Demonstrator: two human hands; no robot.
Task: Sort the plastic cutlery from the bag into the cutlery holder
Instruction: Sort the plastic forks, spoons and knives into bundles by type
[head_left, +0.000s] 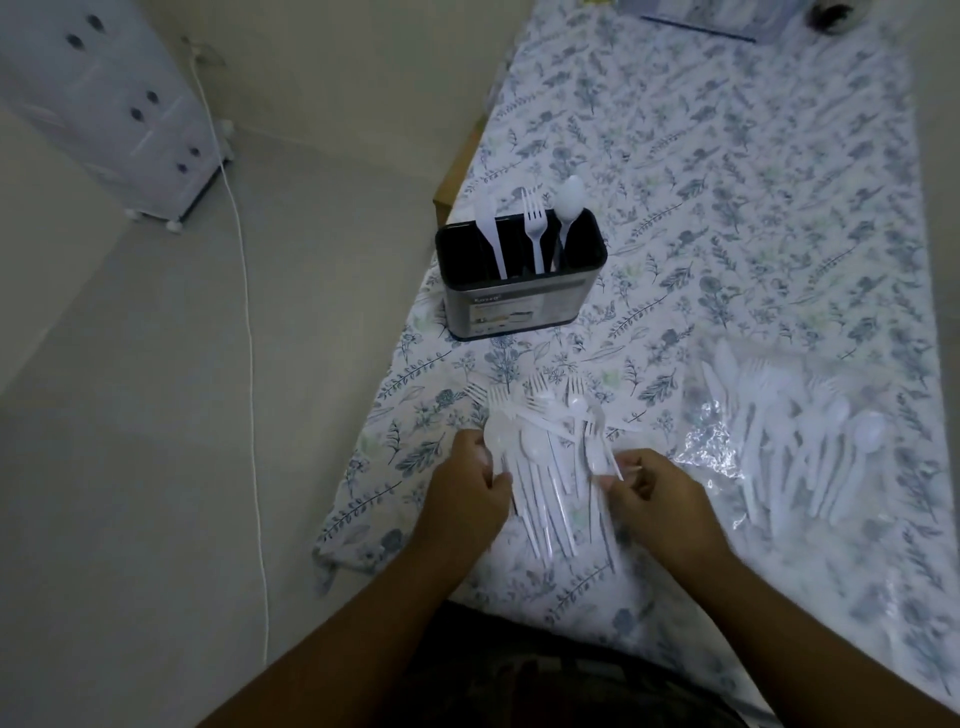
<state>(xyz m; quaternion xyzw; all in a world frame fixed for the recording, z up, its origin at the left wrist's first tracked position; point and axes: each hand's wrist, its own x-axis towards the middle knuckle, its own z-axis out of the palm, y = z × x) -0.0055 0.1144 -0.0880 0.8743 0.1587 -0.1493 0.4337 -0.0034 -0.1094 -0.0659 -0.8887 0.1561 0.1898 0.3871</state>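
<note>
In holder (521, 283): one knife (491, 236), fork (535, 228), spoon (566, 208)

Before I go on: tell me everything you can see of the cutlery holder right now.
The cutlery holder is an oblong tub with rounded corners, a black rim and dark inside, and metallic-looking walls with a printed label on the near side. It stands upright on the floral tablecloth near the table's left edge, beyond both hands, untouched. Three white plastic pieces stand in it, left to right: knife, fork, spoon.
</note>
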